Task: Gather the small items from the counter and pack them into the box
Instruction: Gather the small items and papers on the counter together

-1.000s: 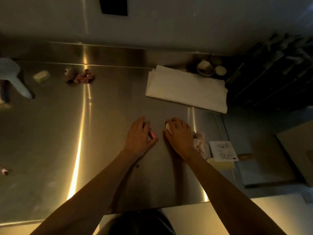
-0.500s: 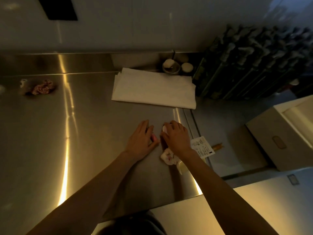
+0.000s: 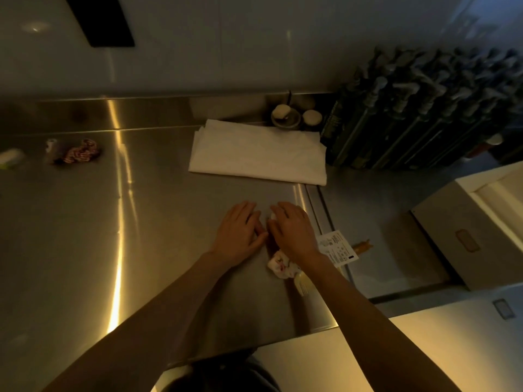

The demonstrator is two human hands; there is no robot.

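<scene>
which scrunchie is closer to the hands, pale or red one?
The pale floral scrunchie, lying right under the right wrist. The red patterned scrunchie sits far off at the counter's back left.

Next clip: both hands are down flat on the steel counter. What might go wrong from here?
The printed paper card overhangs the steel counter's right edge; the right hand could knock it off. The red patterned scrunchie and pale small block lie far left, easily missed. Dim light hides what the left hand covers.

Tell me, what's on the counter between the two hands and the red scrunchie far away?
Nothing: in the head view, only bare shiny counter lies between the left hand, the right hand and the red scrunchie.
</scene>
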